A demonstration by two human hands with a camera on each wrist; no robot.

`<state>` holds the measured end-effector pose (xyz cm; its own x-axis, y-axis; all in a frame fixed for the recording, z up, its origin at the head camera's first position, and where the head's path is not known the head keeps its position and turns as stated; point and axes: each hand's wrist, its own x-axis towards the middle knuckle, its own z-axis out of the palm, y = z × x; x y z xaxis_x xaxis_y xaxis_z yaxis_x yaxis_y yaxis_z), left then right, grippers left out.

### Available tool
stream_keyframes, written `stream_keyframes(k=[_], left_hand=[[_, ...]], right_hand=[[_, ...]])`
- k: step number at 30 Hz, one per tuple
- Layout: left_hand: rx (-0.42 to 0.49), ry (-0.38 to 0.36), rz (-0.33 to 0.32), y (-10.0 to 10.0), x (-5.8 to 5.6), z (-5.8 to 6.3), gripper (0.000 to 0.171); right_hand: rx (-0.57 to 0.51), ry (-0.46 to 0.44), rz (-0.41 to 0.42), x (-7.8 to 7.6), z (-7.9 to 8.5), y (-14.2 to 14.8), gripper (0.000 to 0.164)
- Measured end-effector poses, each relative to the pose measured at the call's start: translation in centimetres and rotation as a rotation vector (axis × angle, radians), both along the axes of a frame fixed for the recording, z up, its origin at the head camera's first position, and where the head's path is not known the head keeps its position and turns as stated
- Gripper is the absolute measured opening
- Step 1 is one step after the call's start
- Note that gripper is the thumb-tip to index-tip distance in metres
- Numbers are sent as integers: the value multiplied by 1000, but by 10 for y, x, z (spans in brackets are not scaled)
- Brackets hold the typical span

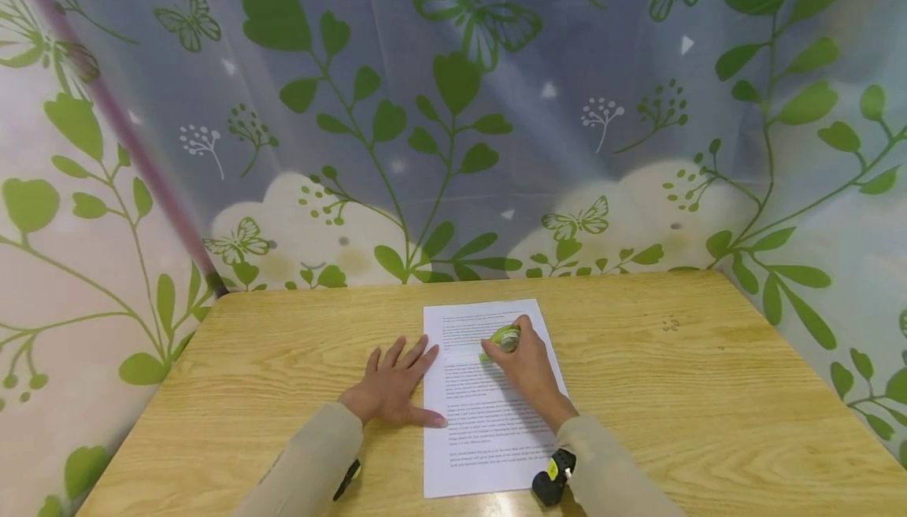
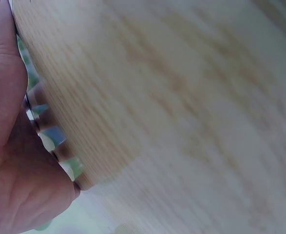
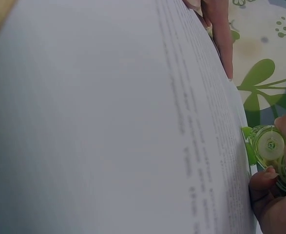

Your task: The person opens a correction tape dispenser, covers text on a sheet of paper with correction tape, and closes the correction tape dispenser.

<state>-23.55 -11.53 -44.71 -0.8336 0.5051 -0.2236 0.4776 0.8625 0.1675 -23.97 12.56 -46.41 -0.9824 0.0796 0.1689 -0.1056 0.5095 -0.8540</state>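
A printed sheet of paper (image 1: 471,481) lies on the wooden table, with lines of black text down it. Between the thumb and fingers of my right hand (image 1: 531,371) is a green, see-through correction tape dispenser (image 1: 507,339), its tip down at the upper part of the text. The right wrist view shows a round spool inside the dispenser (image 3: 270,145). My left hand (image 1: 394,391) lies with fingers spread at the paper's left edge, fingertips and thumb touching the sheet. In the left wrist view the left hand (image 2: 21,165) appears only at the left side.
The wooden table (image 1: 694,391) extends to both sides of the sheet. Behind it hangs a curtain (image 1: 397,147) with green leaves and butterflies. A black strap device with a yellow mark (image 1: 554,476) sits on the right wrist.
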Motion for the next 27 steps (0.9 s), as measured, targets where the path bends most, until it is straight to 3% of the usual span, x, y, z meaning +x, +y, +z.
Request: stream_keyframes(k=[27], left_hand=[[1, 17, -9, 0, 0, 2, 111]], right_hand=[[1, -36, -20, -1, 1, 13, 42]])
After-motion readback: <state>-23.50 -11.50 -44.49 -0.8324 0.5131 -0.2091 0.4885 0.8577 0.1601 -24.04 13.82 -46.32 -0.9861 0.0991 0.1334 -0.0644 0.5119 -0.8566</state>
